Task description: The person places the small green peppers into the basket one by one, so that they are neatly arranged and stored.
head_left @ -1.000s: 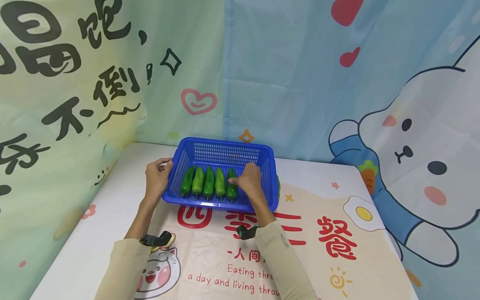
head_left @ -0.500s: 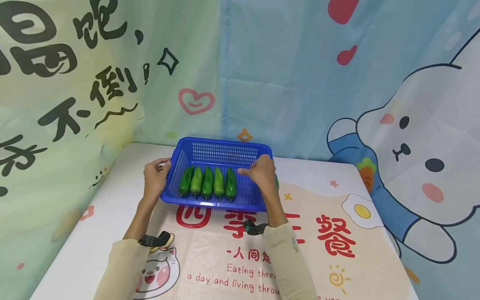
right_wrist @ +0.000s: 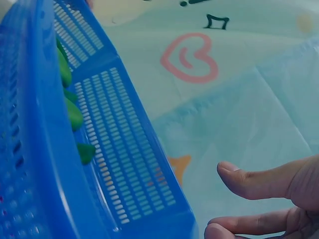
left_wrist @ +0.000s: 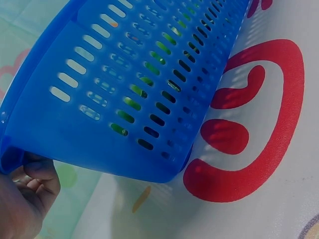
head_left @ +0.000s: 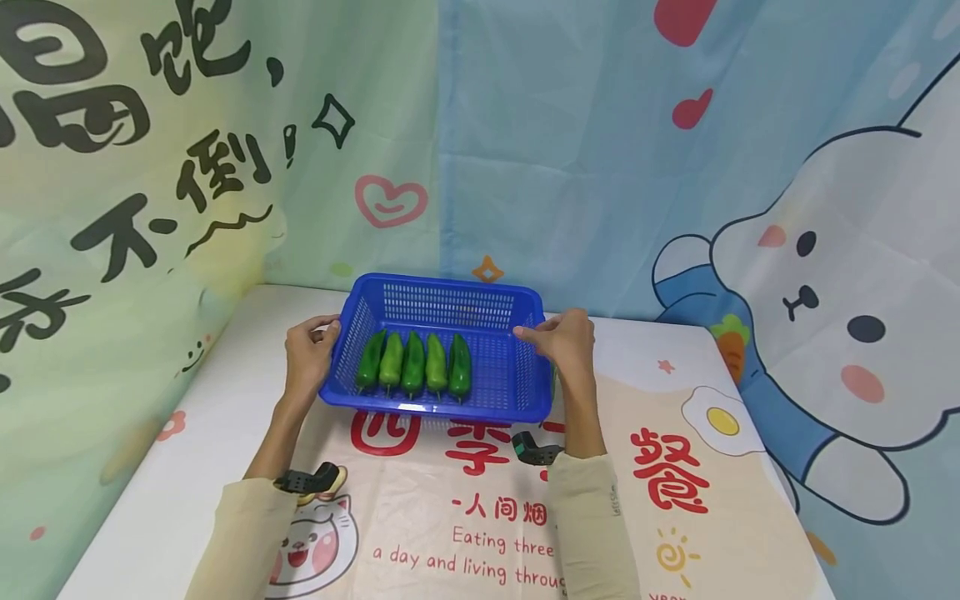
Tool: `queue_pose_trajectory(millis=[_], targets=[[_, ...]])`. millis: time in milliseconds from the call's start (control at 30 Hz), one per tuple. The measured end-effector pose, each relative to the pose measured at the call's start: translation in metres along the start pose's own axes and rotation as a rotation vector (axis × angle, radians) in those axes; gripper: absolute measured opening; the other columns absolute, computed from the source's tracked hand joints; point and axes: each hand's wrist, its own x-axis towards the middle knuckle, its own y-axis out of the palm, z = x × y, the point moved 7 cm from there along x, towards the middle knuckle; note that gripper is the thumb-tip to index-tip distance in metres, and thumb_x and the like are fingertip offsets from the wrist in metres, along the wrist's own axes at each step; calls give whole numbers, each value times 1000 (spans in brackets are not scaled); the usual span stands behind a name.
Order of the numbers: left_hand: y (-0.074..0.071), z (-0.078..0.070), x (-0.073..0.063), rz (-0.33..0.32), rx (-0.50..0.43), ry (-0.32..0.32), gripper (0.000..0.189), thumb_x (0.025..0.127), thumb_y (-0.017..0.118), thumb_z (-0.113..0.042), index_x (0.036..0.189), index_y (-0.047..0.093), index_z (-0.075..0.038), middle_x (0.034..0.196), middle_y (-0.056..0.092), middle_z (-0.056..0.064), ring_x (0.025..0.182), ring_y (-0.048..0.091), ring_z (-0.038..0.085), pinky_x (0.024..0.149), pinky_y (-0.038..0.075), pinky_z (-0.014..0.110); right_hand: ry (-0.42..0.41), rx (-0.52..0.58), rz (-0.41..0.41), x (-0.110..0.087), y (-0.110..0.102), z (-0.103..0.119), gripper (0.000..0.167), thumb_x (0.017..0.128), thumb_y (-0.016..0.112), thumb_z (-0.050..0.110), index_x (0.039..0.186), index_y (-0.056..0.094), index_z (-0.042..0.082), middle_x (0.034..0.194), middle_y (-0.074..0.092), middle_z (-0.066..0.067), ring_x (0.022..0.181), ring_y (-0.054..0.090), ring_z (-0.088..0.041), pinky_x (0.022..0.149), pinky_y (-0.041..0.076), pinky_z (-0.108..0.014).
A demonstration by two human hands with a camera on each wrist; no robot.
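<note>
A blue plastic basket (head_left: pixel 495 367) with slotted walls sits on the table, tilted slightly toward the camera in the head view. Inside, several green peppers (head_left: pixel 413 367) lie side by side in a row across its left and middle part. At the left end my left hand (head_left: pixel 306 358) grips the rim, thumb on top and fingers curled beneath; the left wrist view has these fingers (left_wrist: pixel 44 179) under the rim corner. My right hand (head_left: pixel 573 350) is at the basket's right end, thumb near the rim. The right wrist view shows its thumb (right_wrist: pixel 264 180) and fingers apart, holding nothing.
A printed cloth (head_left: pixel 465 500) with red lettering covers the front of the white table (head_left: pixel 217 417). Behind the basket hangs a blue-green curtain (head_left: pixel 525 183) with cartoon drawings. A sliver of green (head_left: pixel 553 385) shows just beyond the basket's right wall.
My right hand has left the rightmost pepper and moved right, out of the basket to its right end. The left hand has stayed on the rim.
</note>
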Motion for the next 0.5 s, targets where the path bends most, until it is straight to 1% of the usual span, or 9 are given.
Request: queue_pose_trajectory(millis=[200, 267, 367, 500], targets=[[0, 0, 0, -4, 1, 5, 33, 112, 60, -16, 133, 74, 5, 101, 75, 34, 64, 61, 1, 57, 50, 15, 87, 77, -12, 4, -10, -16, 53, 95, 87, 31, 123, 73, -11, 122, 76, -31, 108, 79, -46, 102, 61, -56], [0, 1, 0, -4, 0, 4, 32, 112, 60, -16, 132, 74, 5, 101, 75, 34, 64, 61, 1, 56, 50, 16, 116, 83, -19, 5, -13, -21, 53, 96, 86, 31, 125, 72, -11, 125, 75, -31, 111, 79, -46, 104, 61, -56], [1, 1, 0, -2, 0, -1, 32, 112, 60, -17, 132, 75, 4, 101, 75, 34, 64, 61, 1, 56, 50, 16, 148, 86, -33, 7, -16, -30, 53, 97, 85, 32, 126, 72, -11, 127, 75, -31, 112, 79, -45, 103, 61, -55], [0, 1, 0, -3, 1, -3, 33, 113, 60, -17, 133, 74, 4, 102, 75, 34, 64, 62, 2, 56, 50, 16, 188, 108, -52, 10, -21, -41, 52, 99, 83, 35, 124, 75, -10, 125, 77, -31, 110, 80, -44, 105, 60, -55]])
